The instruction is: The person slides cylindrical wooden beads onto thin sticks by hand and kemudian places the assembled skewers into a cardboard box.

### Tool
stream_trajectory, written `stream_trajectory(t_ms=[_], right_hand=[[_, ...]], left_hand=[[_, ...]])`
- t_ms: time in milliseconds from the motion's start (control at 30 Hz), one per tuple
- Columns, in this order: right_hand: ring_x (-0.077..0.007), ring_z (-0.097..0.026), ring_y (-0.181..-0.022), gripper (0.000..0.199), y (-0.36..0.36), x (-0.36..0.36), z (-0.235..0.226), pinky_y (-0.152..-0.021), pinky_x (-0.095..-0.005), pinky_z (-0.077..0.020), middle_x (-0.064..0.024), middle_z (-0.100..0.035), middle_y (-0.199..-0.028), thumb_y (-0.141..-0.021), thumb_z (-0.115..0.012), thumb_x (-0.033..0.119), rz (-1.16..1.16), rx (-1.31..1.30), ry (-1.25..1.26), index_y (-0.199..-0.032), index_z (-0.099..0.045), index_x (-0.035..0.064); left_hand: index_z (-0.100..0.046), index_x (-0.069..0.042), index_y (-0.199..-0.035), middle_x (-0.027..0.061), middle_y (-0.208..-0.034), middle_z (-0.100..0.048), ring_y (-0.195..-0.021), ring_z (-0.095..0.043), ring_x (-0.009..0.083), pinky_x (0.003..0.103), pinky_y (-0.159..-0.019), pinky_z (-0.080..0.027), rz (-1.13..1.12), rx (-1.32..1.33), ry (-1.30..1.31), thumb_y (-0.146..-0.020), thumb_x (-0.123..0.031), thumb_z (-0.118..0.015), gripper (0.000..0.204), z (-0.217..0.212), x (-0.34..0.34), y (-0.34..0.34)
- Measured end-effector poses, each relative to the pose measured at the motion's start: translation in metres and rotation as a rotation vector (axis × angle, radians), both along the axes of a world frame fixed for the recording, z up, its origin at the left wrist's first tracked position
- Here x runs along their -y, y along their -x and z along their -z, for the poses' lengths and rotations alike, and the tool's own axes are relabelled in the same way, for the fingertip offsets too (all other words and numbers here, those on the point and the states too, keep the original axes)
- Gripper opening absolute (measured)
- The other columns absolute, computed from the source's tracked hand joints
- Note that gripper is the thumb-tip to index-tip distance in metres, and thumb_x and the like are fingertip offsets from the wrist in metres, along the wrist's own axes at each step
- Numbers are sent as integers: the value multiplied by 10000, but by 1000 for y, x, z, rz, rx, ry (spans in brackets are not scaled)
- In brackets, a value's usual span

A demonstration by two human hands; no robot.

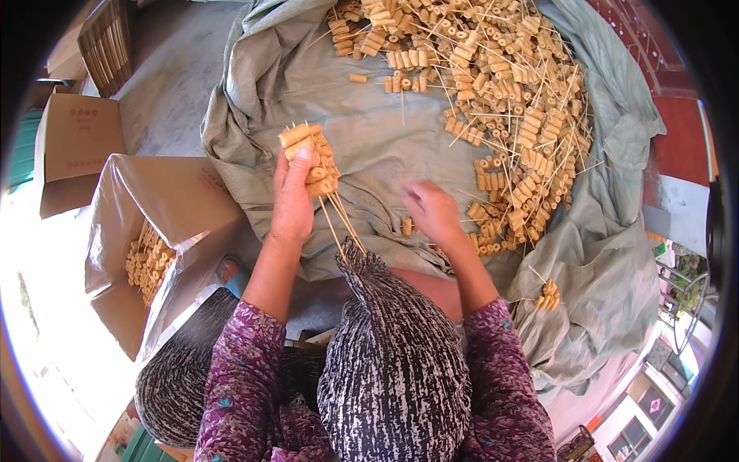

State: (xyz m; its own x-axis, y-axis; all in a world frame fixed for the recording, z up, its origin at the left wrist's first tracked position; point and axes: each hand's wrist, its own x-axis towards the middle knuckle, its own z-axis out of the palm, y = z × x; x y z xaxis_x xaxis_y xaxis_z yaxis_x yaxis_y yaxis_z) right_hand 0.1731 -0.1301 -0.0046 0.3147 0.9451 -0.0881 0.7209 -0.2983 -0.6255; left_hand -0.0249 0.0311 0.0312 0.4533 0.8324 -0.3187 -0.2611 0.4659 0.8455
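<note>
My left hand [295, 189] is closed round a small bundle of skewers [322, 162]. They carry tan, hollow, tube-shaped pieces, and their bare sticks slant down toward my patterned knee. The thumb presses on the front of the bundle. To the right, my right hand [435, 212] is blurred by motion, its fingers seemingly curled; whether anything is in them does not show. Beside it, at the lower left edge of a large heap of similar skewers [531, 127], lies a short piece [407, 226]. The heap rests on a grey-green cloth [369, 146].
On my left stands an open cardboard box [173, 185] lined with clear plastic, holding skewers [148, 262]. Another carton [81, 142] is behind it. A few loose skewers [404, 81] lie at the heap's left edge, and a small cluster [548, 296] sits on the cloth at right.
</note>
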Motion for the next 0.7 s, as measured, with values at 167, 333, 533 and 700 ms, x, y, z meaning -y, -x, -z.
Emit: stream_trajectory(t_ms=[167,333,533,700], right_hand=[[-295,-621,-925,261,-14,65,35,-773,-422,-505,-80,-652,-989,-789,-637,147,-251,397,148,-1045,-661,103],[-259,-613,-847,170,-22,71,51,-704,-407,-501,-60,-627,-890,-804,-611,144,-282,511,-69,-968,-655,128],[-265,-646,-840,245,-26,14,-15,-695,-393,-519,-90,-674,-906,-873,-594,98,83,236,-199,-1104,-638,27],[-144,-626,-812,236,9,-57,-10,-719,-301,-515,-60,-675,-979,-979,-552,148,431,-739,-291,-1137,-611,-17]], left_hand=[[-439,-42,-1397,119,-1250,-589,-1105,-592,270,437,-874,-524,-24,248,230,-978,-517,-450,633,-4,-7,5],[-425,-49,-1408,147,-1309,-569,-1096,-598,299,468,-800,-545,14,345,290,-964,-552,-443,672,-8,-5,7],[-393,-95,-1431,147,-1334,-552,-1117,-592,308,469,-826,-540,48,344,214,-959,-539,-465,652,-12,0,7],[-278,-112,-1520,118,-1434,-468,-1247,-517,266,427,-1028,-440,113,281,122,-948,-450,-541,715,-30,21,-19]])
